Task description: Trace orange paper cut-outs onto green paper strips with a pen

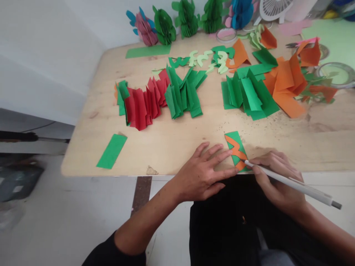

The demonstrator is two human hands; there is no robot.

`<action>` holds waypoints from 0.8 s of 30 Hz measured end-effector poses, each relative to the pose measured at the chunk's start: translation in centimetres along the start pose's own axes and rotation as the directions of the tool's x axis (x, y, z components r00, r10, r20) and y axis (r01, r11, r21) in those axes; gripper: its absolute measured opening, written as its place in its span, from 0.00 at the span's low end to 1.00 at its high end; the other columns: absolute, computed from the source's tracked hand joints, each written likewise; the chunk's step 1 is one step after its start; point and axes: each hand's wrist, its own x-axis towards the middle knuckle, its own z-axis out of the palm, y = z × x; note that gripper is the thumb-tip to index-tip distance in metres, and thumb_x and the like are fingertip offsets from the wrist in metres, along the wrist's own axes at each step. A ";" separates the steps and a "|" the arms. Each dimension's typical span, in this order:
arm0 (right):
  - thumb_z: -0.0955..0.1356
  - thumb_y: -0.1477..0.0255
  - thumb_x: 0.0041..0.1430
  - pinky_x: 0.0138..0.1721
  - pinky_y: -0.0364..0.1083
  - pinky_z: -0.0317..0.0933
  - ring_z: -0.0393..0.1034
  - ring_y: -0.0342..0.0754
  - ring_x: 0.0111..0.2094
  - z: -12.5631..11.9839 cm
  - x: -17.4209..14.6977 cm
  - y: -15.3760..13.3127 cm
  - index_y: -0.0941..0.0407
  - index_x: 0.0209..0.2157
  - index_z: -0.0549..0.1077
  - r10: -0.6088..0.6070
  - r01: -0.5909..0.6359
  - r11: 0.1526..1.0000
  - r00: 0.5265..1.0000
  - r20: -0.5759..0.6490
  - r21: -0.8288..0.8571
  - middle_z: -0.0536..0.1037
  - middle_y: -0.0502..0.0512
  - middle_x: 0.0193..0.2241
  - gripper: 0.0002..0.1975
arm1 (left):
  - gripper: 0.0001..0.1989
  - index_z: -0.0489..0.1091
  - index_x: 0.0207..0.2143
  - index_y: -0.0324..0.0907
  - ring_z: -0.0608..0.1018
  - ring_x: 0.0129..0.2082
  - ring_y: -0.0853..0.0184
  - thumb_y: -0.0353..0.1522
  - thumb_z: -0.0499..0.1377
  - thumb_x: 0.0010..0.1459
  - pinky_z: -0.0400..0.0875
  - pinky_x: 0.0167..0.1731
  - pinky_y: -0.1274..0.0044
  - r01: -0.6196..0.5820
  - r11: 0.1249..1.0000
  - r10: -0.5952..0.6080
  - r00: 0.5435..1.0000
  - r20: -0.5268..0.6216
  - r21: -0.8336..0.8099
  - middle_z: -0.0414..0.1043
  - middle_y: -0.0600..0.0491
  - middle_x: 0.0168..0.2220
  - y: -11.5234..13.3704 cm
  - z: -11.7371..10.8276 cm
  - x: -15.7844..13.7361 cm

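Note:
At the table's front edge lies a green paper strip [235, 135] with a wavy orange paper cutout [235, 147] on top of it. My left hand [205, 171] rests with fingers spread, its fingertips touching the cutout and strip from the left. In my right hand [280, 181] is a white pen [294, 184], gripped between thumb and fingers. The pen's tip meets the lower right side of the orange cutout. Part of the strip's lower end is covered by my fingers.
Folded red papers [140, 107], green papers [183, 96] and orange papers [288, 81] stand across the middle. A loose green strip [112, 151] lies at left. Honeycomb paper figures [188, 18] and a white fan [274, 8] line the back. Scissors [302, 43] lie at right.

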 end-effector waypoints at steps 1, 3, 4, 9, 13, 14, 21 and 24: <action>0.65 0.76 0.59 0.32 0.49 0.63 0.72 0.48 0.27 -0.1 0.1 0.0 0.53 0.36 0.72 0.012 -0.012 1.000 1.000 0.002 0.002 0.78 0.50 0.25 0.06 | 0.24 0.63 0.60 0.52 0.54 0.66 0.51 0.37 0.57 0.61 0.44 0.62 0.53 -0.002 1.000 0.002 1.000 0.001 -0.002 0.52 0.48 0.67 0.0 0.0 0.0; 0.65 0.76 0.59 0.31 0.48 0.63 0.72 0.47 0.28 -0.3 0.3 -0.1 0.53 0.35 0.72 0.048 -0.048 0.998 0.999 0.013 0.027 0.78 0.50 0.25 0.05 | 0.23 0.63 0.60 0.52 0.54 0.66 0.51 0.37 0.56 0.62 0.45 0.62 0.53 -0.005 1.000 0.005 1.000 -0.002 -0.004 0.52 0.48 0.67 0.0 0.0 0.0; 0.65 0.76 0.59 0.30 0.48 0.63 0.72 0.47 0.28 -0.4 0.3 -0.1 0.53 0.35 0.72 0.059 -0.060 0.997 0.998 0.025 0.047 0.78 0.50 0.25 0.05 | 0.23 0.63 0.60 0.52 0.54 0.66 0.51 0.37 0.56 0.62 0.45 0.62 0.54 -0.006 1.000 0.006 1.000 -0.006 -0.005 0.52 0.48 0.67 0.0 0.0 0.0; 0.65 0.75 0.58 0.32 0.48 0.64 0.72 0.47 0.28 -0.4 0.5 -0.2 0.53 0.32 0.71 0.038 -0.049 0.992 0.995 0.090 0.115 0.77 0.50 0.25 0.04 | 0.22 0.64 0.59 0.53 0.54 0.66 0.52 0.39 0.55 0.63 0.45 0.62 0.53 0.001 1.000 -0.002 1.000 -0.011 -0.005 0.54 0.48 0.66 -0.1 0.1 0.0; 0.65 0.76 0.59 0.33 0.48 0.64 0.72 0.46 0.27 -0.4 0.5 -0.2 0.53 0.32 0.71 0.012 -0.027 0.992 0.992 0.123 0.121 0.77 0.49 0.25 0.04 | 0.21 0.64 0.59 0.53 0.54 0.66 0.52 0.39 0.54 0.63 0.45 0.62 0.53 0.001 1.000 -0.001 1.000 -0.012 -0.014 0.54 0.48 0.66 -0.1 0.1 0.0; 0.65 0.76 0.59 0.33 0.49 0.64 0.72 0.46 0.28 -0.3 0.6 -0.2 0.53 0.33 0.70 0.007 -0.023 0.992 0.992 0.125 0.121 0.77 0.49 0.25 0.04 | 0.22 0.64 0.59 0.52 0.54 0.66 0.52 0.39 0.54 0.63 0.45 0.62 0.53 -0.001 1.000 0.000 1.000 -0.014 -0.016 0.54 0.48 0.66 -0.1 0.1 0.0; 0.64 0.76 0.60 0.34 0.50 0.64 0.73 0.46 0.27 -0.2 0.8 -0.3 0.52 0.33 0.71 -0.023 0.009 0.995 0.990 0.141 0.097 0.78 0.49 0.25 0.06 | 0.22 0.63 0.60 0.52 0.54 0.66 0.52 0.39 0.54 0.64 0.44 0.62 0.53 -0.001 1.000 0.001 1.000 -0.017 -0.025 0.54 0.48 0.66 -0.1 0.1 0.0; 0.64 0.76 0.60 0.33 0.49 0.64 0.73 0.46 0.27 -0.2 0.9 -0.4 0.52 0.33 0.71 -0.021 0.010 0.996 0.991 0.134 0.086 0.78 0.49 0.25 0.06 | 0.22 0.64 0.59 0.51 0.54 0.66 0.51 0.39 0.54 0.64 0.45 0.62 0.52 -0.001 1.000 0.000 1.000 -0.018 -0.024 0.54 0.47 0.66 -0.1 0.2 0.0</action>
